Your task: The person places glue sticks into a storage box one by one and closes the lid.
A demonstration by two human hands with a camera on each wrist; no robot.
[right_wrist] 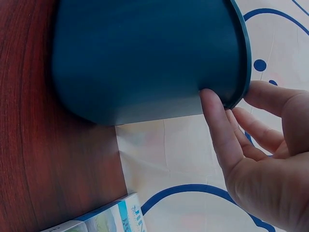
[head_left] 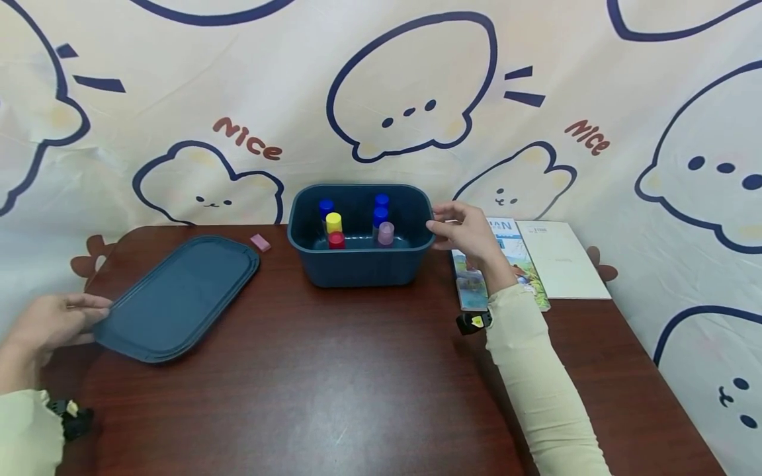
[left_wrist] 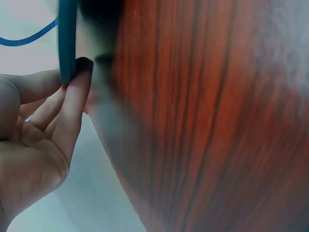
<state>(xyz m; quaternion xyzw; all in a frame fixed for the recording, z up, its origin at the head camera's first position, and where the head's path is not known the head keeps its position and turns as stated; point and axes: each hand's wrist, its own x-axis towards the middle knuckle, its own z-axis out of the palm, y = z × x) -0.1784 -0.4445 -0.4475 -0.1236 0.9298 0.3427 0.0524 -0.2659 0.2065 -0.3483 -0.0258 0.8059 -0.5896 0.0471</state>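
On the left, my left hand [head_left: 56,327] pinches the near corner of a dark blue-green lid [head_left: 178,297] between thumb and fingers. The left wrist view shows the lid's edge [left_wrist: 67,43] between the fingertips. A matching deep plastic bin [head_left: 360,268] stands upright at the back middle of the table. My right hand [head_left: 467,231] grips its right rim, with fingers against the outer wall [right_wrist: 145,63]. Inside the bin are several small pieces with coloured caps: blue [head_left: 381,200], yellow [head_left: 334,222], red [head_left: 336,240] and pale purple [head_left: 385,233]. Their lower parts are mostly hidden.
A small pink block [head_left: 260,242] lies between lid and bin. To the right, under my right forearm, is a colourful book [head_left: 514,254] beside a white booklet [head_left: 559,258]. A patterned cloth [head_left: 411,79] hangs behind the brown table [head_left: 297,396].
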